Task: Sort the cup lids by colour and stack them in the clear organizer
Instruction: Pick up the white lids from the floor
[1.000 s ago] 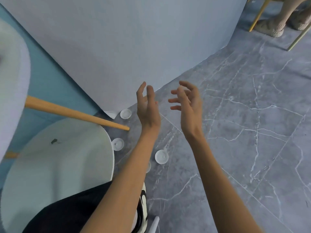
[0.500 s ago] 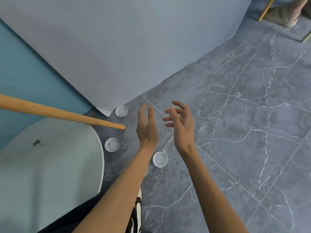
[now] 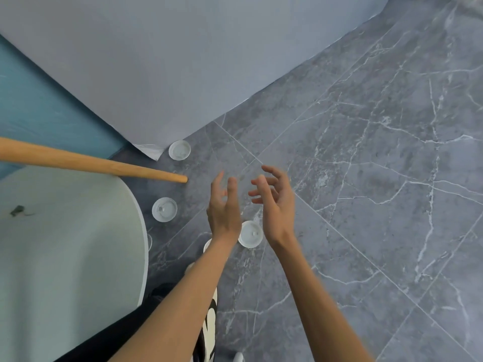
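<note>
1. Head view, looking down at a grey marble floor [image 3: 366, 178]. Both hands are out in front of me, above the floor and holding nothing.
2. Left hand [image 3: 224, 207]: fingers nearly straight and a little apart, back of the hand toward the camera, empty.
3. Right hand [image 3: 274, 205]: fingers spread and loosely curled, palm turned toward the left hand, empty. The two are near each other but apart.
4. Lids lie scattered on the floor, all pale or clear as far as I can tell. One lid [image 3: 250, 234] sits below the gap between my wrists. A second lid [image 3: 164, 209] lies just beside the rim of the white bench [image 3: 78, 244]. A far lid [image 3: 179, 150] lies at the curled corner of the blue backdrop [image 3: 183, 61].
5. Two more show only as slivers: one behind the left forearm [image 3: 208, 244], one at the bench edge [image 3: 149, 241].
6. A wooden leg [image 3: 91, 163] slants across, its tip touching the floor between the far lid and the second one.
7. The organizer is not in view, so no stacking can be checked.
8. Judgement: hands are poised this way to reach down and gather. The lid between the wrists looks the closest pick.
9. Risk: flat lids on smooth tile may slide when pinched at the rim.
</note>
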Tool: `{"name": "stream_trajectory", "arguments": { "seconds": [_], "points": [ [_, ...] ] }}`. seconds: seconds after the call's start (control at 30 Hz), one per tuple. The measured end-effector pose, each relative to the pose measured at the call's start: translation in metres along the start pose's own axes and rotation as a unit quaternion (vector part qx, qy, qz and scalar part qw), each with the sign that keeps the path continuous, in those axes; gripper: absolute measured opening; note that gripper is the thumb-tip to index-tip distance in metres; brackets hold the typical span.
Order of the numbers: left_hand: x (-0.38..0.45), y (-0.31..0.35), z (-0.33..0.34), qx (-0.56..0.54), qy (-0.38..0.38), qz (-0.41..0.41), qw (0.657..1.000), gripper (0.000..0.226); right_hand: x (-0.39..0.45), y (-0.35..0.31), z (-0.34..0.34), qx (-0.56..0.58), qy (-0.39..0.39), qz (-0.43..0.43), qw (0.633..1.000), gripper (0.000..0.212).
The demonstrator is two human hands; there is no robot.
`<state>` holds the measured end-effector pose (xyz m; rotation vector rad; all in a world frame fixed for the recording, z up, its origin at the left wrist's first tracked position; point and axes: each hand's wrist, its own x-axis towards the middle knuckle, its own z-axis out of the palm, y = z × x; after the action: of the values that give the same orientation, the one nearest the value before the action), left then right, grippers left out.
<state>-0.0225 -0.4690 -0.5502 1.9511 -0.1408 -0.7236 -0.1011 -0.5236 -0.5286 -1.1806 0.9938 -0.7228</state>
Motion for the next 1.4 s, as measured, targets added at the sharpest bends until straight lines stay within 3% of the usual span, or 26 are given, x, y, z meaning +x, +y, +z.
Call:
{"name": "stream_trajectory", "arguments": {
  "seconds": [0.2, 0.4, 0.57, 0.63, 0.73, 0.8, 0.87, 0.93, 1.0, 1.03, 1.1, 1.2, 1.27, 1.33, 1.4],
  "points": [
    [-0.003, -0.048, -0.009, 0.062, 0.012, -0.026, 0.998, 0.053, -0.002, 0.054, 0.008, -0.038, -0.011, 0.034, 0.999, 0.032],
    [-0.01, -0.081, -0.013, 0.112, 0.004, -0.069, 0.991, 0.055, -0.01, 0.112, 0.0, -0.083, -0.02, 0.088, 0.992, 0.03],
    [-0.008, -0.087, -0.011, 0.118, 0.004, -0.084, 0.989, 0.056, -0.006, 0.145, -0.011, -0.12, -0.017, 0.093, 0.988, 0.026],
    [-0.009, -0.089, -0.011, 0.118, 0.007, -0.088, 0.989, 0.057, -0.004, 0.162, -0.014, -0.189, -0.018, 0.075, 0.979, 0.03],
    [-0.011, -0.091, -0.012, 0.115, 0.011, -0.095, 0.989, 0.058, -0.002, 0.192, -0.019, -0.362, -0.085, 0.071, 0.926, 0.068],
    [-0.012, -0.094, -0.014, 0.115, 0.016, -0.096, 0.989, 0.058, -0.001, 0.205, -0.02, -0.472, -0.163, 0.077, 0.863, 0.096],
    [-0.014, -0.096, -0.016, 0.113, 0.021, -0.101, 0.988, 0.058, -0.001, 0.213, -0.017, -0.555, -0.214, 0.072, 0.801, 0.109],
    [-0.016, -0.099, -0.018, 0.113, 0.023, -0.106, 0.988, 0.059, 0.0, 0.214, -0.013, -0.592, -0.236, 0.053, 0.769, 0.104],
    [-0.017, -0.101, -0.02, 0.113, 0.025, -0.107, 0.987, 0.059, 0.001, 0.214, -0.011, -0.599, -0.238, 0.038, 0.764, 0.08],
    [-0.017, -0.102, -0.021, 0.111, 0.027, -0.106, 0.988, 0.059, 0.001, 0.214, -0.011, -0.584, -0.225, 0.045, 0.779, 0.069],
    [-0.019, -0.106, -0.023, 0.108, 0.031, -0.11, 0.987, 0.058, 0.001, 0.208, -0.01, -0.488, -0.186, 0.089, 0.848, 0.058],
    [-0.024, -0.106, -0.021, 0.096, 0.018, -0.121, 0.988, 0.057, -0.005, 0.182, 0.0, -0.208, -0.122, 0.178, 0.954, 0.059],
    [-0.028, -0.101, -0.02, 0.092, -0.005, -0.107, 0.99, 0.061, -0.011, 0.17, 0.011, 0.003, -0.119, 0.291, 0.949, 0.064],
    [-0.031, -0.094, -0.02, 0.099, -0.032, -0.082, 0.991, 0.073, -0.013, 0.162, 0.018, 0.155, -0.155, 0.384, 0.897, 0.072],
    [-0.031, -0.09, -0.022, 0.11, -0.049, -0.063, 0.991, 0.081, -0.011, 0.157, 0.019, 0.228, -0.208, 0.405, 0.861, 0.071]
  ]
}}
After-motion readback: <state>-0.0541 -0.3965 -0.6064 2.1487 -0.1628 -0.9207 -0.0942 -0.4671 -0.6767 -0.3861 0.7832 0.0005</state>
